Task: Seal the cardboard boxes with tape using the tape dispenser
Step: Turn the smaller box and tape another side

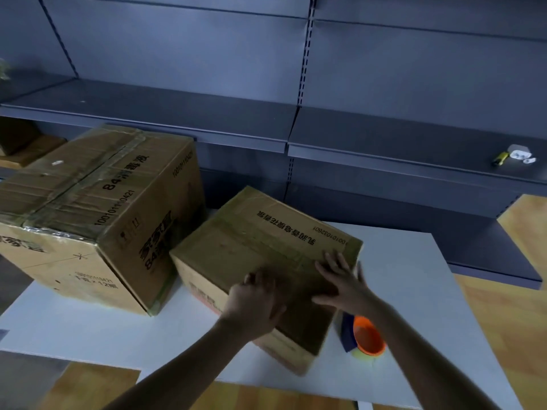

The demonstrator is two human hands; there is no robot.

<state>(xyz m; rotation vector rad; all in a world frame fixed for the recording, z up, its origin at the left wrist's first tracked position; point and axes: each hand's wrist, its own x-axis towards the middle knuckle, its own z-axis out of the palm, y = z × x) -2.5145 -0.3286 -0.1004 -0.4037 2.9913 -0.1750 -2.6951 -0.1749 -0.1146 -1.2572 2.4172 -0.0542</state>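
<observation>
A small cardboard box point(260, 241) with closed flaps lies on the white table point(414, 276) in front of me. My left hand point(254, 303) rests on the near part of its top, fingers bent down onto the cardboard. My right hand point(340, 279) presses flat on the top with fingers spread, near the box's right edge. An orange and blue tape dispenser point(365, 338) lies on the table just right of the box, under my right forearm; neither hand holds it. A larger taped cardboard box point(97, 202) stands to the left, touching the small one.
Dark grey metal shelving point(296, 122) runs along the back. On the right shelf lie a yellow tool point(500, 158) and a small white case point(518, 152). Wooden flooring shows at right and below the table.
</observation>
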